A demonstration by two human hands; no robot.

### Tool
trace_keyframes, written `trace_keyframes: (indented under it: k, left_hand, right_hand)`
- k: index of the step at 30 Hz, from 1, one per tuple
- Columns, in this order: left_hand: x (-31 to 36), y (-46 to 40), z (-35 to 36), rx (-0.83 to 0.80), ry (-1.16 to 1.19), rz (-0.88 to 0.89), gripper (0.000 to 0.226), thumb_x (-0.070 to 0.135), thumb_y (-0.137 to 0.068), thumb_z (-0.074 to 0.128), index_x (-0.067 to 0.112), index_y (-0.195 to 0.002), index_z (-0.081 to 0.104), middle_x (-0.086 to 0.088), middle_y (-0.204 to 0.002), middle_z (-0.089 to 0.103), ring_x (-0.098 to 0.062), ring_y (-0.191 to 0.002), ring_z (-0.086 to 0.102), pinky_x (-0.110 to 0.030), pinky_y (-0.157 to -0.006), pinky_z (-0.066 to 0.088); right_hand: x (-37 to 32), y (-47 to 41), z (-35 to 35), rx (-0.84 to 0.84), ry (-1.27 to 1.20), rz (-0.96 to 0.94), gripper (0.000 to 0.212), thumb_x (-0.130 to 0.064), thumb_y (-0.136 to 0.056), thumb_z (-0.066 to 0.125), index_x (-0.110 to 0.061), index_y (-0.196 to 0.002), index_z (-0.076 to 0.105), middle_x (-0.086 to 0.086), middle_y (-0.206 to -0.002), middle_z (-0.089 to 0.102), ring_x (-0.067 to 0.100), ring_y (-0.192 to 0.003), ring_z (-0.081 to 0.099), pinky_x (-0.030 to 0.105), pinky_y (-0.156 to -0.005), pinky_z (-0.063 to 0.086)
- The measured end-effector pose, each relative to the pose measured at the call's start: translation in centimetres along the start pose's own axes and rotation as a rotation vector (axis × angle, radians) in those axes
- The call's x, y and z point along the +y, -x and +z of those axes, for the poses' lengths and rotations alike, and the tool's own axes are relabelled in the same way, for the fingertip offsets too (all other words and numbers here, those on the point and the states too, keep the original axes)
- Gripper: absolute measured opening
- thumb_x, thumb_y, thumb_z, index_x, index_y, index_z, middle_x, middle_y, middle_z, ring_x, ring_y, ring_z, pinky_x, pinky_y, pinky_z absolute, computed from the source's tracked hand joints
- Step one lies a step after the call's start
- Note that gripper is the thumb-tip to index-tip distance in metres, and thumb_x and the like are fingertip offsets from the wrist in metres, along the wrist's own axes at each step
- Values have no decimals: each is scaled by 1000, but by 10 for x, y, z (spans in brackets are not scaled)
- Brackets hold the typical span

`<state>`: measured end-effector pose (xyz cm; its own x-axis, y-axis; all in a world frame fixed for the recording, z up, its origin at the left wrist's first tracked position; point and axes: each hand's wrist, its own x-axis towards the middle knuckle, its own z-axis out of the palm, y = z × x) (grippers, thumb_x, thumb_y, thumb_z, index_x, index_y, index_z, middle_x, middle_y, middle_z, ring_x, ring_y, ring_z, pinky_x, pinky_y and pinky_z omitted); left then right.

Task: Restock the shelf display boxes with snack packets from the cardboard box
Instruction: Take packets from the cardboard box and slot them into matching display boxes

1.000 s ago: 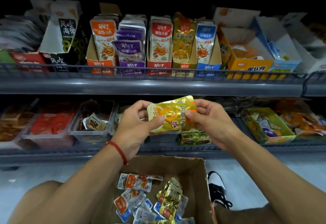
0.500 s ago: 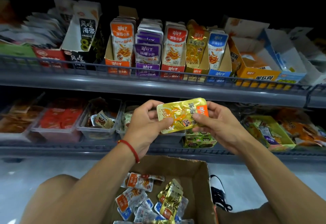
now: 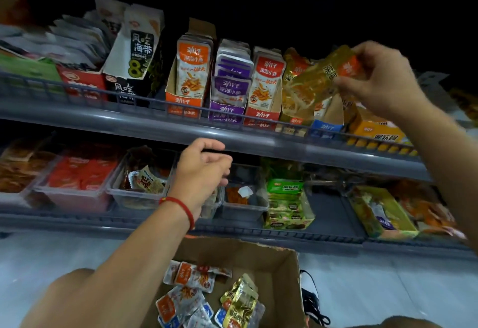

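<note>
My right hand [image 3: 380, 79] pinches a gold snack packet [image 3: 320, 76] and holds it up at the upper shelf, in front of the gold display box [image 3: 294, 110]. That box stands in a row with orange [image 3: 182, 102], purple [image 3: 226, 113] and red [image 3: 262, 117] display boxes of upright packets. My left hand [image 3: 201, 172], with a red string on the wrist, hovers in front of the lower shelf, fingers loosely curled and holding nothing. The cardboard box [image 3: 282, 270] sits below between my arms, with several orange, blue and gold packets [image 3: 240, 302] loose inside.
A grey wire rail [image 3: 103, 95] runs along the upper shelf's front edge. The lower shelf holds clear plastic bins [image 3: 134, 198] and a green snack box [image 3: 287, 206]. A yellow box [image 3: 375, 131] stands right of the row. A dark shoe [image 3: 310, 302] lies on the pale floor.
My right hand has lifted the gold packet up and right to the upper shelf. My left hand has let go of it and stayed low. The view has tilted upward.
</note>
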<state>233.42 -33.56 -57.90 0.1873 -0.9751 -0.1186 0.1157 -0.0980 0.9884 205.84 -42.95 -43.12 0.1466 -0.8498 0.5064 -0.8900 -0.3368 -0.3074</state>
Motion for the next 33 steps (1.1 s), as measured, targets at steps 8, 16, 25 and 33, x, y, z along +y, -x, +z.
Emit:
trace_keyframes:
  k: [8,16,25,33]
  left_hand:
    - [4,-8,3,5,-5,-12,20,5,-93,66,19,-105,62,-8,-100,74,-22,-88,71,-38,-76,64]
    - [7,-10,2,10,12,3,19,6,-92,68,20,-104,63,-5,-96,75,-19,-85,72,-34,-75,63]
    - [9,-11,-1,7,6,-1,21,3,-92,67,19,-105,63,-6,-95,75,-21,-86,71,-38,-76,63]
    - [7,-10,0,3,-14,3,22,4,-92,66,21,-106,63,-4,-96,75,-19,-88,71,-37,-77,63]
  right_hand:
    - [-3,-61,35,-198,306,-18,52,-26,-91,72,-18,-138,51,13,-131,57,33,-121,55,43,-96,45]
    - [1,-75,72,-232,446,-73,46,-25,-93,70,-18,-134,52,15,-124,62,36,-111,61,46,-87,52]
    - [1,-81,82,-102,636,-160,54,-25,-89,75,-14,-136,49,18,-127,58,39,-114,58,46,-84,50]
    - [1,-77,82,-70,616,-157,59,-28,-90,74,-14,-140,46,18,-133,55,39,-121,54,47,-85,50]
